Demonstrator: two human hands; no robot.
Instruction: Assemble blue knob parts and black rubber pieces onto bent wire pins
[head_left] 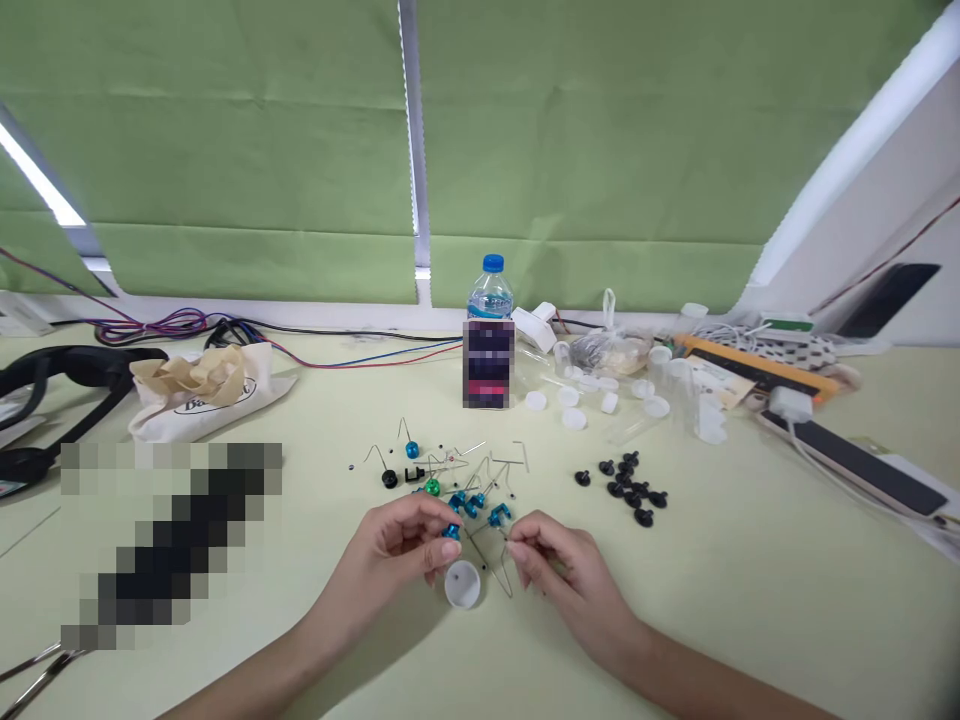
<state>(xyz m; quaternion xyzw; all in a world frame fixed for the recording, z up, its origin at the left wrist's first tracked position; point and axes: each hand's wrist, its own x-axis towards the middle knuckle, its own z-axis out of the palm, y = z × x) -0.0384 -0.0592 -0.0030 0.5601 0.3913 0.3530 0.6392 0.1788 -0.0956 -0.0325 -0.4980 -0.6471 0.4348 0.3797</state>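
My left hand [409,545] pinches a small blue metal fitting [451,532] between thumb and fingers. Just below those fingertips stands a white round cap [463,585], open side up, with a tiny dark piece inside. To the right, my right hand [562,570] is closed at the fingertips on what looks like a thin metal rod [504,534], mostly hidden. Between the hands lies a bent wire [495,577]. More blue fittings [474,503], a green one [433,487] and a black one [389,478], some with bent wires, lie beyond my fingers.
Several black knob-like pieces [634,490] lie to the right. Behind are a water bottle [491,300], white caps [574,418] and clear tubes. A cloth pouch [232,400], black headgear [67,370] and cables [165,325] sit at left; a power strip [855,465] lies far right.
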